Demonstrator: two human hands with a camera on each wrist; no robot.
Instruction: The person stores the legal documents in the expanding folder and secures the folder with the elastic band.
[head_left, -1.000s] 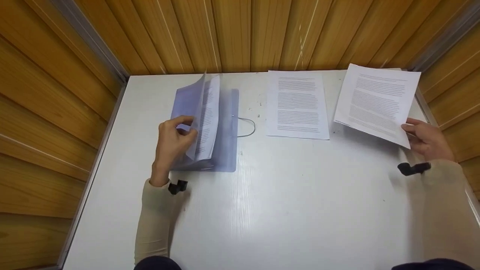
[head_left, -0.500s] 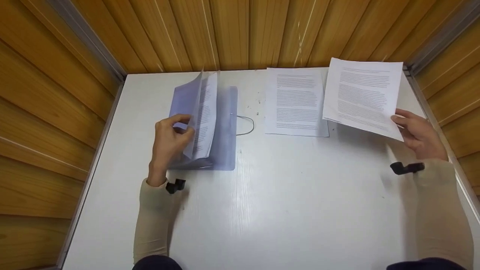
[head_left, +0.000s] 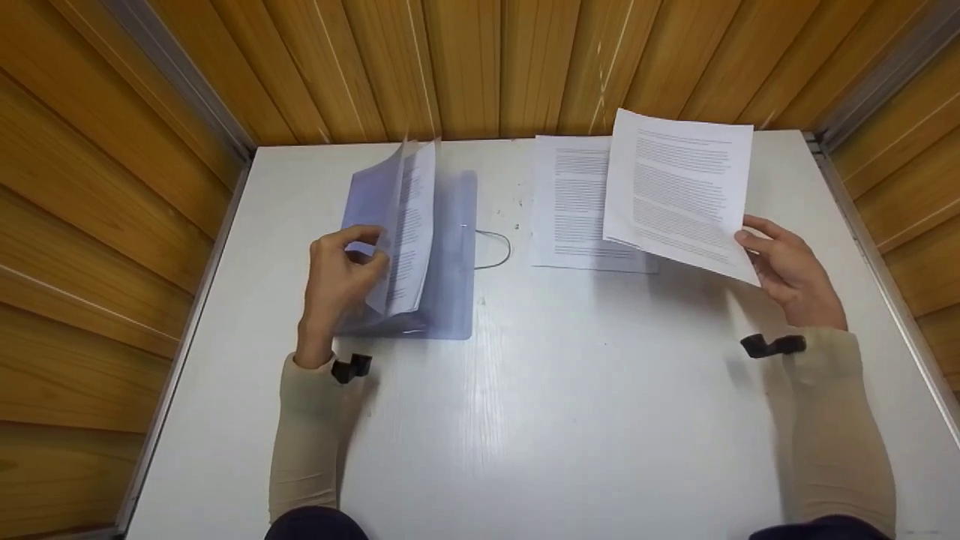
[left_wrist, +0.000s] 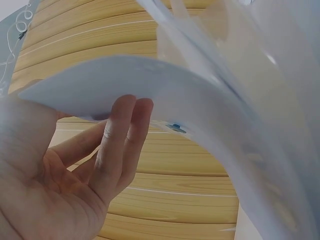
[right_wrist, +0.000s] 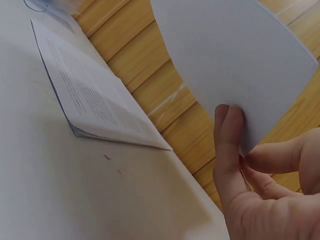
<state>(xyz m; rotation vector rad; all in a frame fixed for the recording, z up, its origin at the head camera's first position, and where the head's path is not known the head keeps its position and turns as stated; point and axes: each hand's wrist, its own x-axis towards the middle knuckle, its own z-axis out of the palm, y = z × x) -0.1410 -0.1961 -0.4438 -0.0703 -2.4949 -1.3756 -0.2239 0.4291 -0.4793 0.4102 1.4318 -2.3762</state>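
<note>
A bluish translucent document folder [head_left: 454, 285] lies on the left of the table, with a printed sheet [head_left: 416, 232] standing partly raised inside it. My left hand [head_left: 341, 281] pinches a raised clear leaf [left_wrist: 135, 75] of the folder between thumb and fingers. On the right, my right hand [head_left: 791, 270] grips the lower right corner of some printed paper [head_left: 682, 187], held tilted above the table. In the right wrist view, the blank back of this paper [right_wrist: 235, 55] shows. Under and left of it lies a stack of printed pages [head_left: 581, 202], partly covered in the head view.
An elastic cord loop [head_left: 495, 247] sticks out from the folder's right edge. Wood-plank walls [head_left: 480, 67] rise behind and at both sides of the white table [head_left: 540, 405]. Small dark specks lie between folder and stack.
My right hand has carried the printed paper leftward, so that it now overlaps the stack in the head view. The left hand stays nearly still, pinching the folder's leaf.
</note>
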